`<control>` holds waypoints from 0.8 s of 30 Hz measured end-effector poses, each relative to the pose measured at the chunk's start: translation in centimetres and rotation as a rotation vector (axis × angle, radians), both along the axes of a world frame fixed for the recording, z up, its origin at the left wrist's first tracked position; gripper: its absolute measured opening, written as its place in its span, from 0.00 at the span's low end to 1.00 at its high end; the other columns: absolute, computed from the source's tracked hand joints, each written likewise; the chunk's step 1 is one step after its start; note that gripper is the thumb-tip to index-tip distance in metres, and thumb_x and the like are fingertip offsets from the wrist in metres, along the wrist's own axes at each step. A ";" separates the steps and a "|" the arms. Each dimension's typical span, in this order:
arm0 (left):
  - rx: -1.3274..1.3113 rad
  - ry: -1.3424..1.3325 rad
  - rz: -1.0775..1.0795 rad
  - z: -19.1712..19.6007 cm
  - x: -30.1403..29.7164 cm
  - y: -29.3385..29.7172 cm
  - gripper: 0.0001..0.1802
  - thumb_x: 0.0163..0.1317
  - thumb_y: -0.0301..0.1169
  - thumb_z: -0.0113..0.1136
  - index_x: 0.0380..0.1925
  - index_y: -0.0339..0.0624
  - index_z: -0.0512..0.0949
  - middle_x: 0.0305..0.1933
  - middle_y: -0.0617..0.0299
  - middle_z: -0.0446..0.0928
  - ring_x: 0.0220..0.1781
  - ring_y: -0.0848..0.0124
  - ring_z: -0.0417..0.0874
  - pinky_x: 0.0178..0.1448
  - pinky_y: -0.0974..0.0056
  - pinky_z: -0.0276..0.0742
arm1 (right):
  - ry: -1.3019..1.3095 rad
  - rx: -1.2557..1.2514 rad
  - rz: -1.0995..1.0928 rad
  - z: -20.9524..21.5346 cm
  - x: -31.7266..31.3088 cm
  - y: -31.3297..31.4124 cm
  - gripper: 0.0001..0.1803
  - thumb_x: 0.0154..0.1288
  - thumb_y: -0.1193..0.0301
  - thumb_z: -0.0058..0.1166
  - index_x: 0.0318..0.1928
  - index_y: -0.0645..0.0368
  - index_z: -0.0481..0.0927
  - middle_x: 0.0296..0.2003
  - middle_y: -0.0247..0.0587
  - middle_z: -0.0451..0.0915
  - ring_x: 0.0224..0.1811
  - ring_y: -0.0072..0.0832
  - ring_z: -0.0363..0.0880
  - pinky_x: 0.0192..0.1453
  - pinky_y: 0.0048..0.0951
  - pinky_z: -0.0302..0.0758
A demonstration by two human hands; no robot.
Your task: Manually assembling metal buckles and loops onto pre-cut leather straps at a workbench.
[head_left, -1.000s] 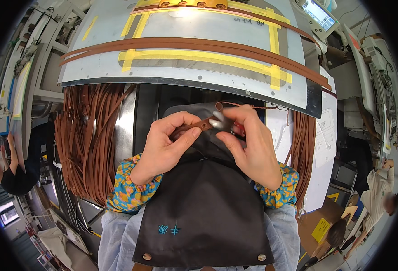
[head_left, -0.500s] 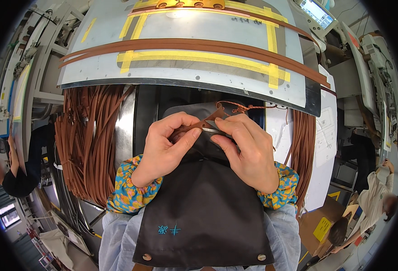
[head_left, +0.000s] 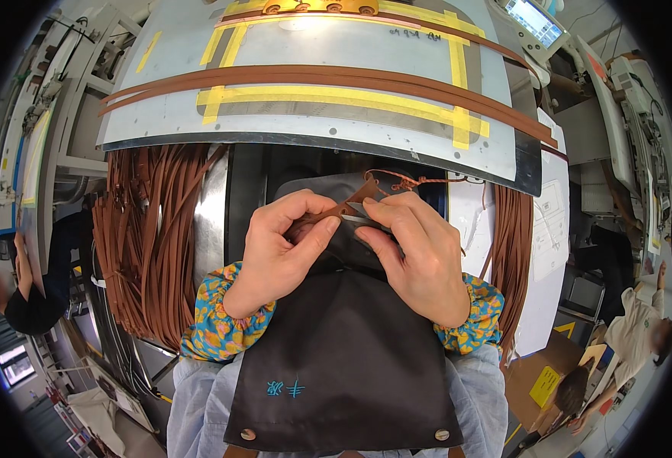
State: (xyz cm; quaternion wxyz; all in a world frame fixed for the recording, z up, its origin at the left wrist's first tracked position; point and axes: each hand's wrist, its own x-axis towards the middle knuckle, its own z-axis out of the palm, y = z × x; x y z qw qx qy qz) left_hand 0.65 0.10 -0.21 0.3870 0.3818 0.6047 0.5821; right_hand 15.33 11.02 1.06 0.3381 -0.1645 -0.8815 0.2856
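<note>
Brown strap (head_left: 356,201), flat, matte, between left fingers (head_left: 311,200)

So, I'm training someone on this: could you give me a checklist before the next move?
1. Left hand gripping brown strap: ok, pinched between thumb and fingers.
2. Right hand gripping metal tool: ok.
3. Exact contact between metal tool and brown strap: cannot tell, too small to see.
4. Patterned sleeves clear of metal tool: ok, gathered at the wrists.
5. Left-side strap bundle apart from left hand: ok.
</note>
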 end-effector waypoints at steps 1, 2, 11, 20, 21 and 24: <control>0.000 0.000 -0.001 0.0 0.0 0.0 0.02 0.60 0.20 0.56 0.32 0.33 0.76 0.23 0.74 0.69 0.21 0.90 0.58 0.23 0.79 0.52 | 0.000 0.000 -0.001 0.0 0.0 0.0 0.16 0.47 0.78 0.63 0.39 0.63 0.77 0.29 0.40 0.73 0.26 0.35 0.75 0.25 0.31 0.72; -0.001 0.018 0.010 -0.1 0.1 0.0 0.01 0.59 0.20 0.56 0.31 0.33 0.76 0.23 0.74 0.69 0.20 0.90 0.58 0.22 0.79 0.51 | 0.007 0.035 -0.018 -0.1 -0.1 -0.2 0.16 0.47 0.78 0.64 0.39 0.63 0.77 0.29 0.40 0.73 0.27 0.34 0.75 0.25 0.31 0.72; 0.072 -0.005 0.113 -0.3 1.5 0.1 0.00 0.59 0.18 0.56 0.30 0.32 0.75 0.23 0.74 0.68 0.21 0.90 0.59 0.22 0.80 0.52 | 0.112 0.076 -0.167 -1.8 -1.0 -2.1 0.15 0.48 0.82 0.63 0.38 0.66 0.76 0.30 0.43 0.75 0.27 0.36 0.77 0.26 0.29 0.74; 0.144 0.057 0.123 -1.1 1.2 -0.1 0.01 0.58 0.17 0.56 0.30 0.31 0.74 0.24 0.71 0.68 0.22 0.89 0.60 0.23 0.79 0.52 | 0.191 -0.157 -0.025 -2.2 -1.1 -1.0 0.12 0.52 0.83 0.60 0.38 0.66 0.74 0.28 0.43 0.74 0.25 0.33 0.76 0.25 0.25 0.73; 0.139 0.083 0.122 -1.2 1.1 -0.2 0.01 0.58 0.17 0.57 0.30 0.31 0.74 0.24 0.70 0.68 0.22 0.89 0.60 0.23 0.79 0.52 | 0.182 0.078 -0.023 -2.2 -1.1 -0.8 0.11 0.53 0.83 0.60 0.38 0.65 0.74 0.28 0.44 0.73 0.25 0.32 0.76 0.25 0.25 0.72; 0.141 0.087 0.115 -1.1 1.0 -0.3 0.02 0.57 0.17 0.57 0.30 0.31 0.75 0.24 0.69 0.68 0.22 0.88 0.62 0.23 0.79 0.54 | 0.150 -0.336 0.116 -2.2 -0.9 -0.6 0.09 0.57 0.81 0.58 0.38 0.64 0.74 0.28 0.39 0.74 0.26 0.24 0.76 0.26 0.22 0.72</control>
